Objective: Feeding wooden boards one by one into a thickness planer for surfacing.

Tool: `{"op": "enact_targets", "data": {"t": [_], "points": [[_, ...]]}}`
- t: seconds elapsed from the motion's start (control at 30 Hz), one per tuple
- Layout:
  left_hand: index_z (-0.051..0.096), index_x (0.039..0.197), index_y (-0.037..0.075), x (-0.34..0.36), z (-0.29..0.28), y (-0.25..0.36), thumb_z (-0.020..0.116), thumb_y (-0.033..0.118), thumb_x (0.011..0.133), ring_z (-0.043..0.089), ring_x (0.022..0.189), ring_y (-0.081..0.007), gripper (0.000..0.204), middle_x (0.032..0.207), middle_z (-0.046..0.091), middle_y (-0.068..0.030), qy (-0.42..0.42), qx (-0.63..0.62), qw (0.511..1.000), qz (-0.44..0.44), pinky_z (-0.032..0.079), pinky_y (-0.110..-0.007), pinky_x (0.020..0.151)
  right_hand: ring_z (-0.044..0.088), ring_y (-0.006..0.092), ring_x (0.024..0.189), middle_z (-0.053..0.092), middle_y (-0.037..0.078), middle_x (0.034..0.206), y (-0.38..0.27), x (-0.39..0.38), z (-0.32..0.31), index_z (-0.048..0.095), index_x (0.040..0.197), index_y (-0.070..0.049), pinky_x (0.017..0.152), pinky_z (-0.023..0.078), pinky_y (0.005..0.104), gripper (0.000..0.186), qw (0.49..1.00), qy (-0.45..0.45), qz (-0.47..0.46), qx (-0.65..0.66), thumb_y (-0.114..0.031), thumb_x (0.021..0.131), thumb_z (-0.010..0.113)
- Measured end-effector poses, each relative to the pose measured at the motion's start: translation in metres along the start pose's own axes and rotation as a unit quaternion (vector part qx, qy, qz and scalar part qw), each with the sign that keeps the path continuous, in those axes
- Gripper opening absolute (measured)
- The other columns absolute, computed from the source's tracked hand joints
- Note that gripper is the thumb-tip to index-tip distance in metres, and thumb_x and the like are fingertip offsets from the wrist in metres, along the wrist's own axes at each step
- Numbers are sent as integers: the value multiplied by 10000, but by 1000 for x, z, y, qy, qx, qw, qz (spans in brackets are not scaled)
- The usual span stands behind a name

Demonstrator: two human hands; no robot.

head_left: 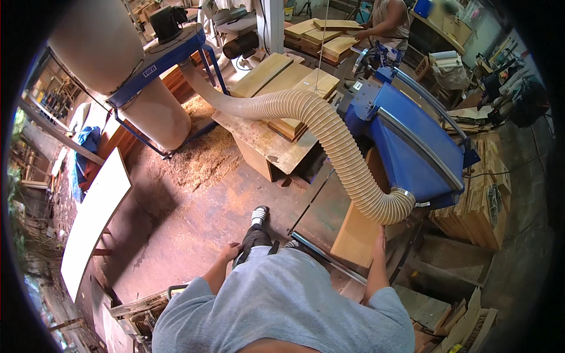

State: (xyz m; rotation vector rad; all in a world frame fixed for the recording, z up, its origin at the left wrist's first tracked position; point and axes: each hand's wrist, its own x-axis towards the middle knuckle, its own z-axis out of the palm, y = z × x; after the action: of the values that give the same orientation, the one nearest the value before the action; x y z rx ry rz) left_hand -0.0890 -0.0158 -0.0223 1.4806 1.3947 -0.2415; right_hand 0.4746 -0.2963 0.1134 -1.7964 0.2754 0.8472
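Honey-tan, flat wooden board (355, 240) lies against the right hand (379, 243); whether gripped, I cannot tell.

Woodworking shop. Sawdust (203, 167) heaped on the floor (194, 226), boards (471, 220) in stacks. Ribbed hose (282, 105) links blue machine (421, 144) to dust collector (97, 47).

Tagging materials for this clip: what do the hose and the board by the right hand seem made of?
Hose: probably flexible plastic, slightly glossy, judging by its bend and close ribs.
Board: apparently bare wood, smooth and matte, from its pale tan colour.
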Motion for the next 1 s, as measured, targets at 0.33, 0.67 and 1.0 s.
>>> {"op": "enact_targets", "data": {"t": [0.33, 0.67, 1.0], "points": [[675, 1145, 87, -8, -10, 14, 539, 383, 876, 601, 1115, -299, 422, 1167, 652, -164, -12, 44, 999, -6, 455, -380, 954, 481, 227, 1238, 518, 96, 1358, -9, -83, -21, 449, 1381, -21, 1053, 353, 357, 644, 975, -207, 47, -63, -505, 956, 473], [628, 1200, 47, 12, -37, 73, 553, 386, 895, 605, 1111, -306, 463, 1180, 641, -185, -18, 15, 999, 34, 444, -375, 967, 507, 214, 1223, 533, 97, 1345, -99, -101, 200, 485, 1354, -38, 1020, 396, 361, 587, 865, -460, 142, -140, -474, 961, 467], [573, 1283, 83, 15, -158, 155, 469, 599, 891, 541, 1182, -250, 657, 1221, 625, -91, -129, -411, 898, 90, 404, -409, 1006, 611, 192, 1044, 635, 85, 1187, -198, -140, 483, 566, 1254, -33, 907, 485, 340, 515, 793, -585, 167, -1, -440, 938, 540]]}}
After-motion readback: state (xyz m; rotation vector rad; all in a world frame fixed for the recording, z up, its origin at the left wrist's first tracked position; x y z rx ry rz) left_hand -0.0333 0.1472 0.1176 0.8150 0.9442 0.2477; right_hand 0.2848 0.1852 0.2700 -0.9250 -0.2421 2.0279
